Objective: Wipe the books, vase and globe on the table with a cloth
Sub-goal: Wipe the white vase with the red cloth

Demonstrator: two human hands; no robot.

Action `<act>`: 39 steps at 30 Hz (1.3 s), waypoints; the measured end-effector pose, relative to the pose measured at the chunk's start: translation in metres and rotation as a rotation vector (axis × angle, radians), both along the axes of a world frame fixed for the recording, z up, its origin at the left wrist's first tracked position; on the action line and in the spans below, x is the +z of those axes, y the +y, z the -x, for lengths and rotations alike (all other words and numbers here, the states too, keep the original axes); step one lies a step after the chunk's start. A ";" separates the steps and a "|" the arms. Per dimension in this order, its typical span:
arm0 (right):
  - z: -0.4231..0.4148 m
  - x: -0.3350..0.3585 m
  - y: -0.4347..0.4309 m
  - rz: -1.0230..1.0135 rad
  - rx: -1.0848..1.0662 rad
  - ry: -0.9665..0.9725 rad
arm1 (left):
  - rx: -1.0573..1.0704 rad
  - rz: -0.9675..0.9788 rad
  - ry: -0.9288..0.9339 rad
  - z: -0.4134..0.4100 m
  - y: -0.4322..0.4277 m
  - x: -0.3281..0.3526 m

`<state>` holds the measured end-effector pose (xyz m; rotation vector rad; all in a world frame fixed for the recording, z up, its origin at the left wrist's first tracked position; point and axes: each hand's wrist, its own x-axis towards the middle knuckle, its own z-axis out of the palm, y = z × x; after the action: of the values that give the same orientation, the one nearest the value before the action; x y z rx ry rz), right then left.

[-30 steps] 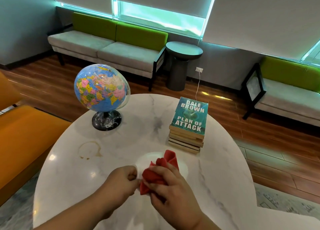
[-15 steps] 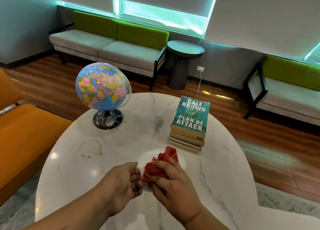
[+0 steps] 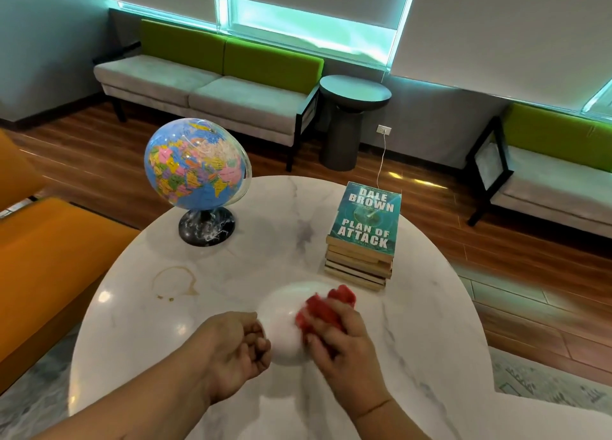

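One white vase [image 3: 284,323] stands on the near part of the round marble table [image 3: 414,323]. It is seen almost straight from above, so its long axis appears to run upright toward the camera and only its rounded top and shoulder show. It sits directly between the two hands. The red cloth [image 3: 326,310] lies against its right flank, bunched under the right hand [image 3: 344,347], whose fingers are curled round the cloth and press it to the vase. The left hand [image 3: 231,350] is at the opposite flank, its fingers [image 3: 256,337] curled in and touching or just beside the left wall; whether they actually grip the vase I cannot tell. The right hand is the working one and is already in contact, so my judgement is that the next stroke has to travel round the curve from right toward the far or near side while the left side is braced. Beyond the vase, the stack of books [image 3: 364,227] sits far and right, close to the cloth hand. The globe [image 3: 195,165] stands far and left, well apart, with a brown ring stain [image 3: 174,282] on the marble between it and the left hand.
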<state>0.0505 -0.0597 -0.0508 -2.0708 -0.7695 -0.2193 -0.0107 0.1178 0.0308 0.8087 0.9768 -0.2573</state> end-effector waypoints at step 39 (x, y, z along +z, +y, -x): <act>0.001 0.000 -0.003 -0.270 -0.383 0.795 | -0.678 -0.964 -0.164 0.021 0.007 -0.048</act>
<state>0.0496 -0.0625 -0.0509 -1.8049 0.1346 0.2740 -0.0319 0.1246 -0.0167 2.0163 0.6061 -0.2882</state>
